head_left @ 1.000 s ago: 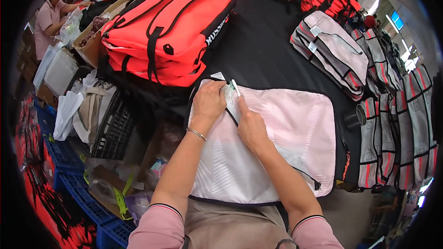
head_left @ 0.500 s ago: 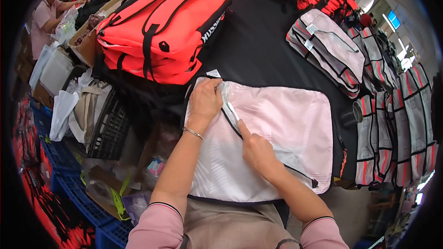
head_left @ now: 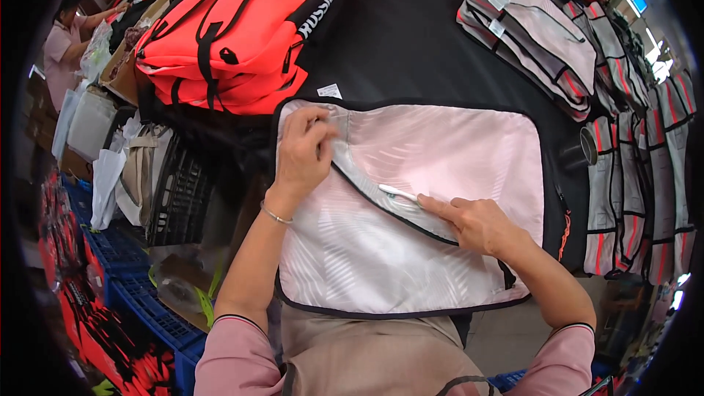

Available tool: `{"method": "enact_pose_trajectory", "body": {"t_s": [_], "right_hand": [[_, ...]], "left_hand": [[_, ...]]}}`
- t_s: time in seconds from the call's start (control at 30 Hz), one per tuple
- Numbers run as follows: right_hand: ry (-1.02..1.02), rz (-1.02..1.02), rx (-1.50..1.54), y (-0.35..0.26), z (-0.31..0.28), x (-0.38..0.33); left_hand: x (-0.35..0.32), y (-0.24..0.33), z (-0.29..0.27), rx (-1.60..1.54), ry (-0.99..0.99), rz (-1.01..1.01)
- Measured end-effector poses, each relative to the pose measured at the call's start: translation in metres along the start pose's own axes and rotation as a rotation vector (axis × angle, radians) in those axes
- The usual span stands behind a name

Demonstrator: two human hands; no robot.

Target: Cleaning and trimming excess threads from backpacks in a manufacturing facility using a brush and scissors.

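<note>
A pale pink and white bag panel [head_left: 411,279] with black edging lies flat before me. A curved black-bound opening crosses it from the upper left to the lower right. My right hand [head_left: 484,226] is closed round a slim white-handled tool [head_left: 400,193], which points left beside that opening; its exact kind cannot be told. Over the panel's upper left corner, my left hand [head_left: 302,150] holds nothing. Its fingers are half bent and apart, slightly blurred. A white label [head_left: 329,91] sticks out at the panel's top edge.
Red-orange bags [head_left: 220,51] are stacked beyond the panel at left. Grey-pink bags [head_left: 528,37] lie at far right, beside grey strips [head_left: 638,198] with red lines. A dark cup [head_left: 579,148] stands near them. At left are a black crate [head_left: 176,191] and a person [head_left: 64,48].
My right hand has moved right with the white tool, which now points left. My left hand has loosened from the panel's upper left edge. The view has shifted slightly.
</note>
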State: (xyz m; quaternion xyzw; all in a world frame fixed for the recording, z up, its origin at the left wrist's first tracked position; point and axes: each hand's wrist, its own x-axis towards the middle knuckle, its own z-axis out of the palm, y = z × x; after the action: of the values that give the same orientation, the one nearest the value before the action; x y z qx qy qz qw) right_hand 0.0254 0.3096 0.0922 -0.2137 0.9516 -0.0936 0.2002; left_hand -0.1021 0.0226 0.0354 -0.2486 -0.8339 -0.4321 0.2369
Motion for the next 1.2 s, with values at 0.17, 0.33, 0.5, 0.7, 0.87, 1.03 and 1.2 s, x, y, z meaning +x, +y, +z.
{"method": "enact_pose_trajectory", "body": {"t_s": [0.17, 0.33, 0.5, 0.7, 0.87, 1.03, 1.2], "right_hand": [[0.270, 0.015, 0.043, -0.013, 0.018, 0.034], [0.224, -0.076, 0.107, -0.011, 0.026, 0.030], [0.004, -0.001, 0.008, -0.015, 0.014, -0.003], [0.190, -0.115, 0.043, 0.002, 0.012, 0.015], [-0.195, -0.049, -0.112, 0.032, -0.011, -0.040], [0.032, -0.161, -0.076, 0.035, 0.001, -0.019], [-0.060, -0.095, -0.125, 0.051, -0.003, -0.061]], "left_hand": [[-0.033, -0.001, 0.000, 0.072, -0.232, 0.307], [-0.041, 0.000, -0.001, 0.107, -0.220, 0.267], [-0.041, 0.004, -0.005, 0.149, -0.210, 0.258], [-0.038, -0.003, 0.005, 0.075, -0.213, 0.280], [-0.042, 0.003, -0.001, 0.086, -0.188, 0.271], [-0.042, 0.000, 0.003, 0.062, -0.191, 0.297], [-0.046, -0.001, -0.001, 0.065, -0.222, 0.270]]}}
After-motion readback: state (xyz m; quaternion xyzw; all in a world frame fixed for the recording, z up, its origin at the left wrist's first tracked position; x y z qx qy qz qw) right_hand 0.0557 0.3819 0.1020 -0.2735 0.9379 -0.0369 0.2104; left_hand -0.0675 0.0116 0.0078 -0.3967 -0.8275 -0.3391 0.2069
